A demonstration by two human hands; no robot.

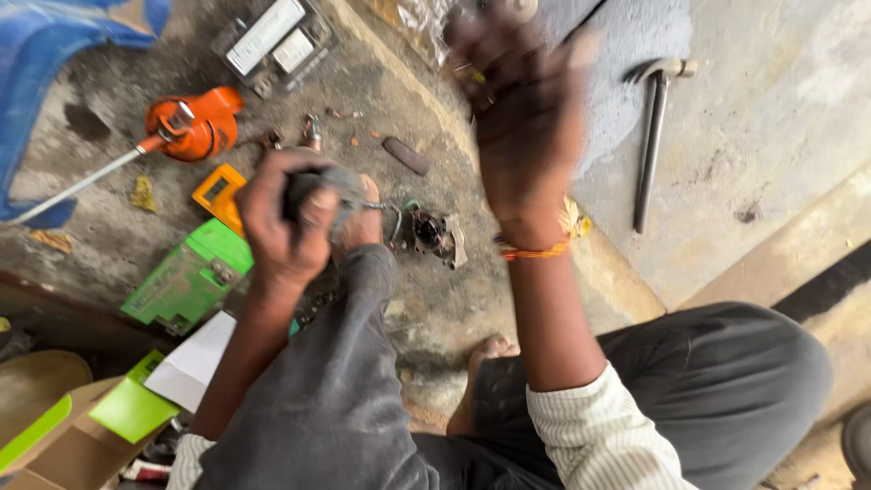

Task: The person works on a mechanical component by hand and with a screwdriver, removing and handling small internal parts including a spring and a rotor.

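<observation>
Gripping a dark part point(313, 186), left hand point(286, 227); right hand point(526, 118) blurred, perhaps open, above gritty concrete floor point(771, 118).

Left hand point(288, 222) clenched in a tight grip low down; right hand point(522, 118) raised, blurred, fingers loosely spread.

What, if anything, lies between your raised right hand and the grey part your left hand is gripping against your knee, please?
Nothing visible does. The right hand, blurred, is lifted above the floor to the right of the left hand, which is closed around the grey part. Only open air shows between them; the small metal assembly lies lower, on the floor.
</observation>
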